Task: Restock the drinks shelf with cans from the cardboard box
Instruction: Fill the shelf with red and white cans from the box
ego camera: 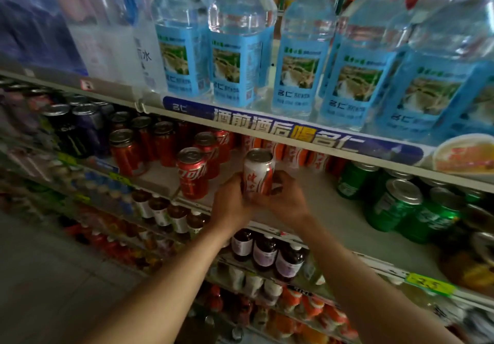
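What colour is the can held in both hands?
White with red-orange markings, head view.

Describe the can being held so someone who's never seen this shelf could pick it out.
Find the blue banner strip under the water bottles; look at the can shelf below it. Between red cola cans and green cans, both hands hold one upright can: white with red markings, unlike its neighbours.

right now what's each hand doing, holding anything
Left hand: gripping the white and red can from its left side.
Right hand: gripping the same can from its right side.
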`<state>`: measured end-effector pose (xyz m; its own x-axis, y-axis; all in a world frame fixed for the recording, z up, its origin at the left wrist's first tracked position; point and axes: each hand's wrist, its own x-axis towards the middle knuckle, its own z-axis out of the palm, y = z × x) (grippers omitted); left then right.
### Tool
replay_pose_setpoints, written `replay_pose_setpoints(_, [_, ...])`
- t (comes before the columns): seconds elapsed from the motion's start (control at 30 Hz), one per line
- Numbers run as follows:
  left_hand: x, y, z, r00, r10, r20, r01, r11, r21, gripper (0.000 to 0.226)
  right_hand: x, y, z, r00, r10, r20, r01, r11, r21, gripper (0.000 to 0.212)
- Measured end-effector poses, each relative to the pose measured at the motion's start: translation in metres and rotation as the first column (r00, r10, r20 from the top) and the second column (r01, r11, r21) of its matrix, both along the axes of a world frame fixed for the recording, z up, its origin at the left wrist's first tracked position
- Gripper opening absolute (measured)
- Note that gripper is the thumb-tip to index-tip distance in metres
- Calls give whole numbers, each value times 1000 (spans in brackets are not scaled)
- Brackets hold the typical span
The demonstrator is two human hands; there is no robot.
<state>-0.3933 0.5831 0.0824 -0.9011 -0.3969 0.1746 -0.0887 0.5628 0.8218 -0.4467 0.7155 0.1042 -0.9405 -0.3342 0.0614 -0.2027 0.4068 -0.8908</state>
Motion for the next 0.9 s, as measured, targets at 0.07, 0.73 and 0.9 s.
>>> replay_pose_setpoints(0.07, [1,-2,2,998,9,56,-5,998,-65,46,-6,-6,-13,1000,-14,26,14,1000,13,62])
replay_pose_setpoints(0.73, [11,-54,7,931,-80,355,264,820,-509,32,-64,-74,-33,985,-148,-83,157,982,101,50])
replay_pose_setpoints(0.9, [9,-58,5,912,-89,399,291,827,-481,36,-76,-86,-37,981,-180,-76,189,972,137,51])
